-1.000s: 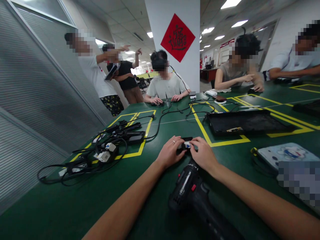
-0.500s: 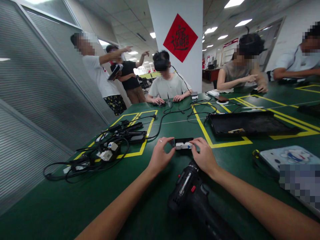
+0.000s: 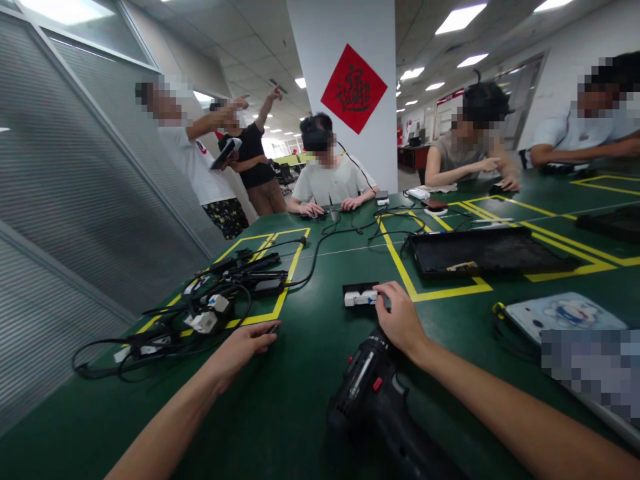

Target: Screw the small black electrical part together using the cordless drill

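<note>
My left hand (image 3: 245, 348) is over the green table, left of the drill. A small dark piece (image 3: 273, 329), too little to make out, is pinched between its thumb and fingers. My right hand (image 3: 401, 319) grips the right end of a small black box (image 3: 369, 287) with its fingertips. White blocks (image 3: 354, 299) with a blue mark sit in that box, and the fingers partly cover its end. Just below my right hand a black cordless drill (image 3: 361, 381) lies on the table, its chuck pointing away from me.
Tangled black cables and white adapters (image 3: 203, 323) lie to the left inside yellow tape. A shallow black tray (image 3: 495, 250) sits to the right. Nearer on the right is a pale blue case (image 3: 563, 312). Several people are around the table, one seated opposite (image 3: 330, 177).
My left hand has left the black box and moved left and nearer to me with a small dark piece. My right hand stays at the box. A standing person's pointing arm rises.
</note>
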A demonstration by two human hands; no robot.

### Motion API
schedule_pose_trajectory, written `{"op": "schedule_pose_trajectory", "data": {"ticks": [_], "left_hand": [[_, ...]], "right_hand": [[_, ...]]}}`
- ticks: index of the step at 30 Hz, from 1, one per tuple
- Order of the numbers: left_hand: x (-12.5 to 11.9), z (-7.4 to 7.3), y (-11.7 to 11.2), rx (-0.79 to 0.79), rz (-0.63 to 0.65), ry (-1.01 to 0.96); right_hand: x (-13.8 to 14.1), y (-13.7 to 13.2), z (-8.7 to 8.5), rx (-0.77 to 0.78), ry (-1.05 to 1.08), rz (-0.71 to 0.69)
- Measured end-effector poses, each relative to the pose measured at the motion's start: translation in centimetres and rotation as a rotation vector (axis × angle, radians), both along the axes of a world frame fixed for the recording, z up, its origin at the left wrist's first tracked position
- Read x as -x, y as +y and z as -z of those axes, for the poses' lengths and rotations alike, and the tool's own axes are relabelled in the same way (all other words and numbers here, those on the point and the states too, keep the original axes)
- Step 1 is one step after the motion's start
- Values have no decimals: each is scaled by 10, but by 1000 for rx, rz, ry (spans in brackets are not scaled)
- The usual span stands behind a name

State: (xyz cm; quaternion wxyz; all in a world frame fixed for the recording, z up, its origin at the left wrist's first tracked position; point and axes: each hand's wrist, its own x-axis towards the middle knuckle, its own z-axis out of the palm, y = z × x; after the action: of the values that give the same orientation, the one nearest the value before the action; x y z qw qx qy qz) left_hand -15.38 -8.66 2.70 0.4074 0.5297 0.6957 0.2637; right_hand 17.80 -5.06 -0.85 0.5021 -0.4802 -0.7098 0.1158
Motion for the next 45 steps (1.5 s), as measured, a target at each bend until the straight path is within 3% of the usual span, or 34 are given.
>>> {"op": "schedule_pose_trajectory", "data": {"ticks": [5, 8, 11, 13, 18, 22, 25, 29, 34, 37, 40, 45], "left_hand": [[20, 4, 10, 24, -117, -210], [36, 1, 12, -24, -58, -62], [58, -7, 11, -74, 114, 250], [73, -10, 10, -88, 189, 350], [101, -2, 10, -67, 225, 365], [100, -2, 10, -103, 191, 386], [74, -10, 8, -216, 203, 550], [6, -13, 10, -403, 314, 563], [-86, 6, 42, -671, 532, 460], [-127, 17, 70, -789, 685, 341], [-148, 18, 88, -822, 691, 207], [-146, 12, 86, -647, 619, 142]], "right_hand": [[-1, 0, 1, 2, -3, -2], [-1, 0, 1, -2, -12, 2], [-1, 1, 2, 1, -20, 0], [-1, 1, 2, 5, -25, -1], [0, 1, 3, 12, -31, 3], [-1, 1, 1, 11, -42, 0], [-1, 0, -3, 6, -67, -7], [0, 1, -11, 17, -176, -27], [4, 6, -21, 89, -362, -36], [5, 12, -25, 110, -463, -64], [3, 17, -26, 84, -544, -72], [-3, 28, -20, 57, -401, -95]]}}
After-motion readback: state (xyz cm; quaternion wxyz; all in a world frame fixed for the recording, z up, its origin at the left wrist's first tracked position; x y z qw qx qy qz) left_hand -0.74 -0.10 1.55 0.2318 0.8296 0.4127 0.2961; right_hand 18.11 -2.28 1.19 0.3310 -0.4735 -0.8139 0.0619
